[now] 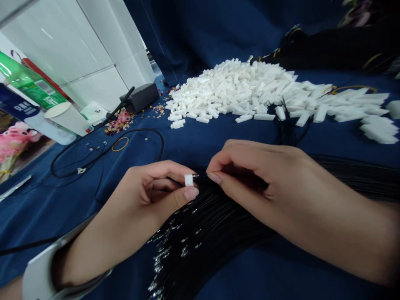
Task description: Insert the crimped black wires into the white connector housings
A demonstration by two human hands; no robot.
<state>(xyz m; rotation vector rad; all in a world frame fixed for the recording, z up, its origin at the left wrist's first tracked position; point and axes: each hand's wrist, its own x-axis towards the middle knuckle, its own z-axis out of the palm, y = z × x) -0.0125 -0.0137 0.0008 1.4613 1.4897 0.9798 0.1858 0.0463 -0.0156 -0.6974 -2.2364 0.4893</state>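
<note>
My left hand point(156, 196) pinches a small white plastic connector housing point(188, 180) between thumb and forefinger. Just right of it, my right hand point(259, 179) has thumb and forefinger pressed together on a thin black wire, whose metal terminal point(196, 176) points at the housing. The terminal's tip is at the housing's right side; whether it is inside I cannot tell. Below both hands lies a thick bundle of black wires point(225, 221), their shiny crimped ends point(162, 254) fanned out at the lower left.
A big heap of white connector housings point(231, 87) spreads across the back of the blue cloth point(131, 166). At the left stand a green bottle point(34, 79) and a paper cup point(67, 118). A black box point(140, 98), a black cable point(162, 143) and colourful bits point(120, 121) lie nearby.
</note>
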